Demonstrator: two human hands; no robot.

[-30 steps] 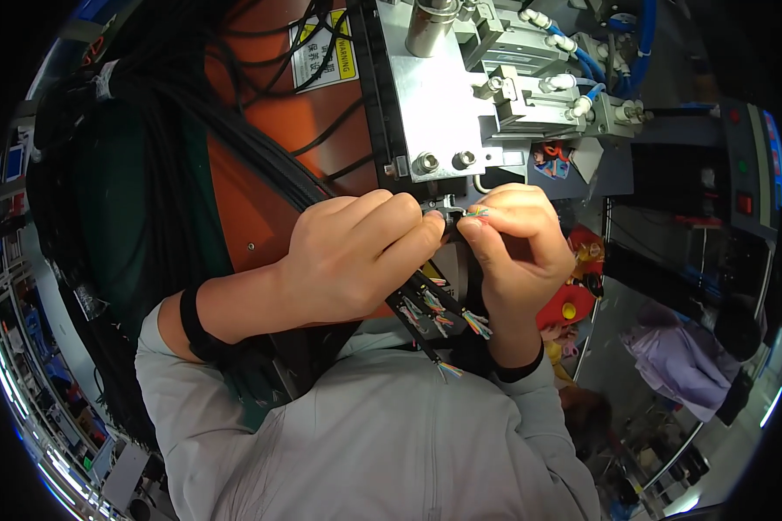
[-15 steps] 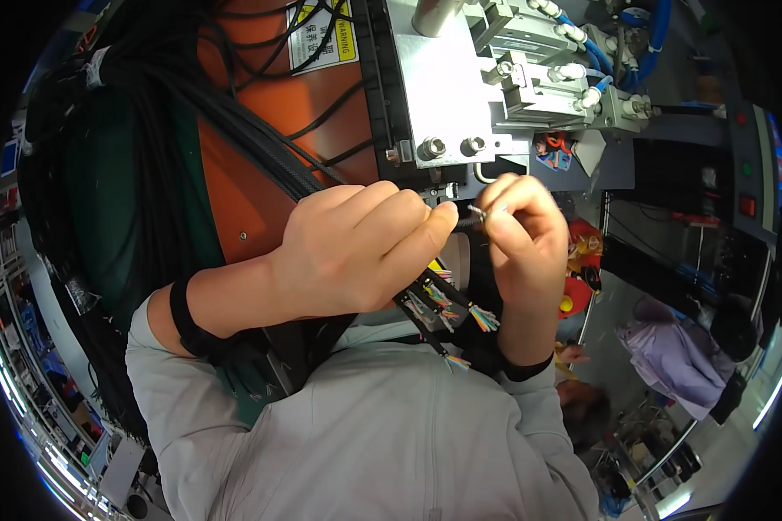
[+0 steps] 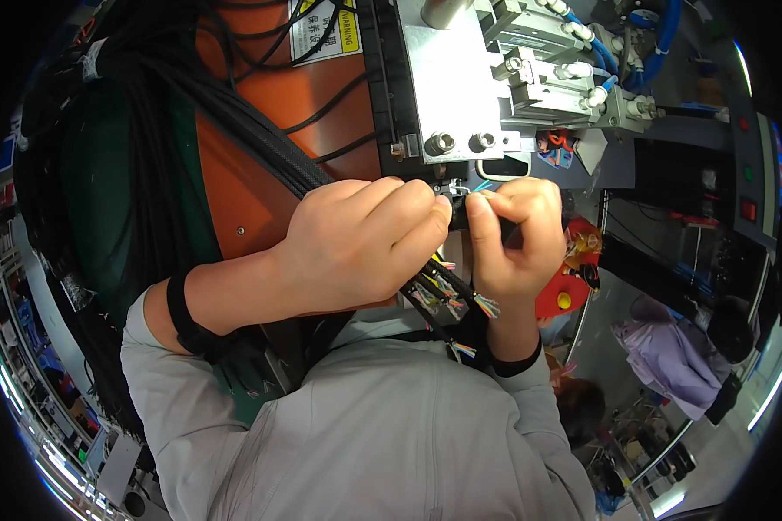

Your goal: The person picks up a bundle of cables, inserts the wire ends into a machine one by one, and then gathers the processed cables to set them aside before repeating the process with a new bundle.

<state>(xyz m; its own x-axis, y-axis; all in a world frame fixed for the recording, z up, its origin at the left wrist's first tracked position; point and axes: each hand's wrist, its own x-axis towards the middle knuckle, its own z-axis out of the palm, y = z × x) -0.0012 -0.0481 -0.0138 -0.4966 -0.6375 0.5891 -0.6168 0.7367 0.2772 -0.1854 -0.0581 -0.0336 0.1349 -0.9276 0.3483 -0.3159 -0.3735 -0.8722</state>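
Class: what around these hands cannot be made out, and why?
In the head view:
Left hand: palm and contents, hidden by its own back.
Black cables: the stretch under that hand, which covers it.
Right hand: pinched part of the thin blue wires, covered by thumb and finger.
Coloured wire ends: too small to count strands.
Metal cylinder: top, cut off by upper edge.

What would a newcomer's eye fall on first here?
Probably the bare, curled left hand and bare, pinching right hand at mid-picture, with thin light-blue wires beside the latter. Just below, multicoloured wire ends fan out of black cables. Above, a shiny silver metal plate stands out, with an orange panel to its left.
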